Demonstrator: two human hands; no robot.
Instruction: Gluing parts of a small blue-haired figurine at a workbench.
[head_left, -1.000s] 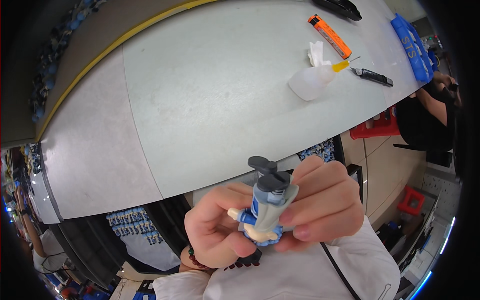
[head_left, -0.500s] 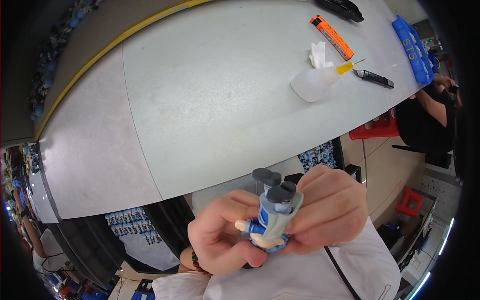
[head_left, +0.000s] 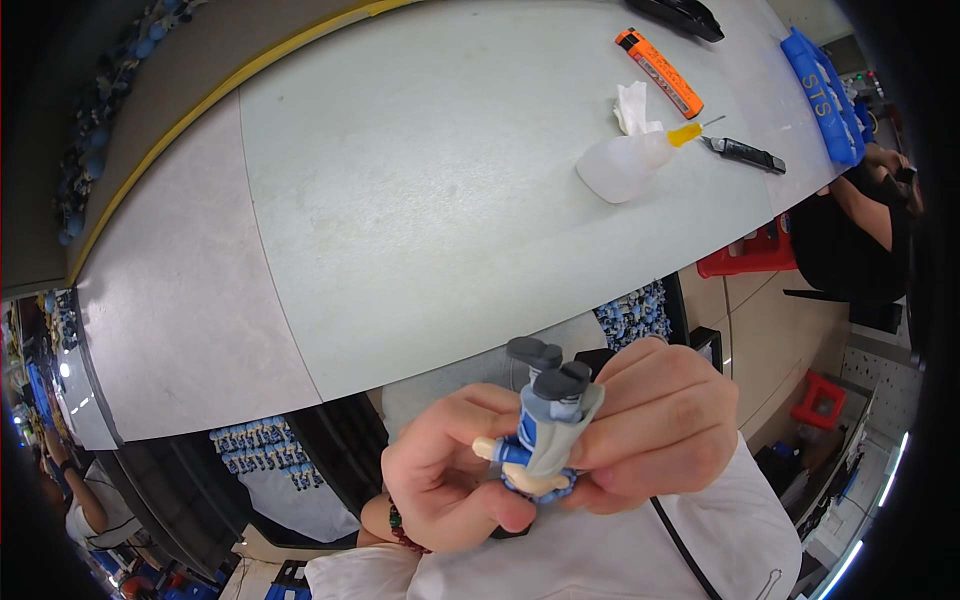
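Between my two hands, over my lap in front of the table edge, a small toy figurine [head_left: 541, 430] is held upside down. Its dark grey shoes point up, and it wears blue clothes with a grey cape. My left hand [head_left: 440, 460] is closed round the head end, thumb and fingers pinching it from the left. From the other side, my right hand [head_left: 655, 420] grips the cape and body with bent fingers. The figurine's head is mostly hidden by my fingers.
On the table [head_left: 400, 220] lie a white squeeze bottle [head_left: 620, 168] with a yellow needle tip, crumpled tissue [head_left: 633, 108], an orange box [head_left: 660, 72] and a black cutter knife [head_left: 745, 154]. Trays of figurines [head_left: 262, 445] sit below the edge. A blue bin [head_left: 825, 100] stands right, near another person [head_left: 850, 240].
Both hands and the figurine stay nearly in place, with my right hand shifted very slightly. The view has moved a little. A person at the far left has moved an arm.
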